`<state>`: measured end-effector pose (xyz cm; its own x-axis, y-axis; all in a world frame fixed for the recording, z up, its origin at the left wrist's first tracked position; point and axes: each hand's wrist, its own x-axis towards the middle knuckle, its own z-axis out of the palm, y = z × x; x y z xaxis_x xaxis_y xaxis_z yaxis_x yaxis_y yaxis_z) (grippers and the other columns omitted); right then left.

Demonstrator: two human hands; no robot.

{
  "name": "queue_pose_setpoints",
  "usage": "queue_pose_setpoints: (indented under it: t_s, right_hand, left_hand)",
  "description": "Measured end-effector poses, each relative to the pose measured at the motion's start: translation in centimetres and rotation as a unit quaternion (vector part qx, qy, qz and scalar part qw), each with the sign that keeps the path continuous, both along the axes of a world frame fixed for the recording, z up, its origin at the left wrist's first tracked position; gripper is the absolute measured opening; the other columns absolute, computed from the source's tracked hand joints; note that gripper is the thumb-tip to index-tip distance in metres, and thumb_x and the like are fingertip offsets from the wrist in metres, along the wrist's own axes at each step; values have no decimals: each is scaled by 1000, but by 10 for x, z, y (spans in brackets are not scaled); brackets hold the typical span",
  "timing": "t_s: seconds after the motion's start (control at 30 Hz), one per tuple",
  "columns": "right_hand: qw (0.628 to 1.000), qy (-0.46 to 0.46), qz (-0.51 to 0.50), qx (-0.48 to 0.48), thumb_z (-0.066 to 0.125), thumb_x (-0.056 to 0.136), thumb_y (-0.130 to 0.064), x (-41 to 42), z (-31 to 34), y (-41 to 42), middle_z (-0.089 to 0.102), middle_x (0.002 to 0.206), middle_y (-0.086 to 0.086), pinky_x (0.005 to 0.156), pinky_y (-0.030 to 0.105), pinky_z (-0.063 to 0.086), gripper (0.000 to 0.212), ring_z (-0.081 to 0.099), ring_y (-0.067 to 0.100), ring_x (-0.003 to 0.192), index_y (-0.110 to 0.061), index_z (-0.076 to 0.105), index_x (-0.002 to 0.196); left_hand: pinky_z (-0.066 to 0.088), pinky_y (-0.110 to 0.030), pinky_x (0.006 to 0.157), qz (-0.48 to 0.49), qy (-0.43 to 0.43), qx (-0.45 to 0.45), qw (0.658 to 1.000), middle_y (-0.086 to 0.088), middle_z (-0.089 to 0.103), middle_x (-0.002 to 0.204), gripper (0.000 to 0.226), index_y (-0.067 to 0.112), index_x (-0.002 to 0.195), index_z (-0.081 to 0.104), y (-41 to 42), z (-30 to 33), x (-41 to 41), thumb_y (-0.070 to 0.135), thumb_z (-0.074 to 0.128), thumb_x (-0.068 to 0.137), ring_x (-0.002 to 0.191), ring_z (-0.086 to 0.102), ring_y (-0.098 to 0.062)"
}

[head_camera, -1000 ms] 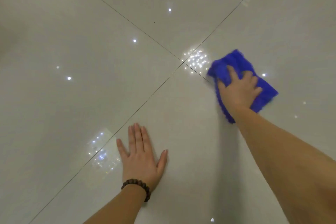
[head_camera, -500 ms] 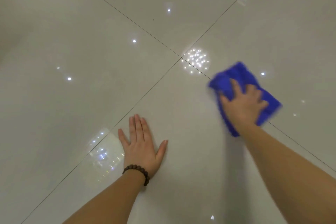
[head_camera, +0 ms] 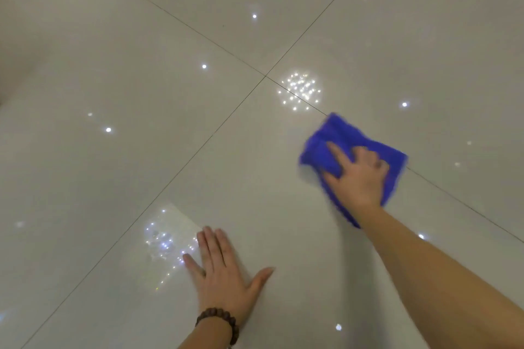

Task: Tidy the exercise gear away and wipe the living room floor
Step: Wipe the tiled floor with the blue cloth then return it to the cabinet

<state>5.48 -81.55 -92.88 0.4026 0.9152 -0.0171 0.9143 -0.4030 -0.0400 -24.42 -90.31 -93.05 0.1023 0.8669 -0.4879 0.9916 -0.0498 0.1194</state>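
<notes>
The right hand (head_camera: 358, 176) presses the blue cloth (head_camera: 351, 150) flat on the glossy tiled floor (head_camera: 141, 93); its grip is wide, the fingers spread over the fabric and not curled around it, though they are a little blurred. Compared with one second ago, the cloth has come nearer to the person and away from the bright cluster of light reflections (head_camera: 299, 91) beside the joint where four tiles meet; it now lies across the grout line to the right of that joint. The left hand (head_camera: 224, 272) stays flat on the floor with straight fingers and holds nothing, a beaded bracelet (head_camera: 219, 321) on its wrist. I judge this to be the pulling part of a wiping stroke, so the floor wiping is in progress. No exercise gear is visible here, so I cannot tell whether that part is done.
</notes>
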Motion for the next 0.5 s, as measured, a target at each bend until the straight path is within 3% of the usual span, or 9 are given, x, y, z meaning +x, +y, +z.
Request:
queue_pose_setpoints:
  t_s: [0.07,0.13,0.2,0.27,0.33,0.37,0.43,0.5]
  right_hand:
    - [973,53,-224,-3,34,78,-67,50,10,-34,40,135,17,105,54,22,67,34,34,123,-40,42,139]
    - [925,108,-364,-8,31,85,-67,40,17,-45,24,151,12,112,61,6,63,16,33,140,-42,33,144]
    - [952,100,-290,-17,37,91,-58,-18,14,-46,14,158,6,112,63,0,56,7,33,145,-43,30,145]
    - [996,75,-52,-17,36,87,-59,-93,5,-48,18,158,5,112,62,-1,60,12,35,145,-44,31,144]
    - [977,60,195,-64,33,82,-65,-146,6,-58,20,158,5,111,63,3,66,15,35,145,-44,31,144]
    - [963,50,254,-79,36,81,-66,-151,5,-62,19,158,4,111,62,5,67,15,34,145,-44,29,144]
    - [971,44,224,-70,49,79,-59,-130,4,-72,19,158,2,112,60,7,71,16,31,145,-44,26,145]
    - [995,63,23,-72,54,82,-49,-93,5,-102,14,159,2,114,58,5,73,11,30,146,-44,20,147]
  left_hand:
    - [3,-65,109,-15,-3,-24,1000,-26,10,156,138,-5,149,11,3,1,-2,99,27,60,146,4,-39]
    - [-9,-64,110,-25,15,-80,996,-24,-27,152,151,-1,146,-21,12,14,-2,101,32,48,140,-29,-37]
    - [-15,-66,108,-35,43,-150,987,-22,-52,135,157,-1,130,-44,19,22,-4,98,42,44,127,-48,-38]
    - [-12,-67,107,-64,81,-190,976,-24,-55,130,161,-2,125,-47,22,28,-4,96,49,42,123,-49,-40]
    - [-10,-68,106,-81,102,-203,971,-26,-53,130,159,-1,123,-47,23,30,-4,97,49,42,122,-49,-43]
    - [-10,-69,106,-86,104,-197,971,-27,-53,131,158,-1,122,-46,23,29,-4,96,50,43,123,-48,-44]
    - [-9,-68,107,-81,94,-188,974,-26,-54,129,159,-1,123,-48,22,28,-5,93,54,45,124,-47,-43]
    - [-9,-68,107,-73,80,-186,977,-23,-57,126,161,-1,123,-50,21,28,-6,91,58,46,124,-47,-41]
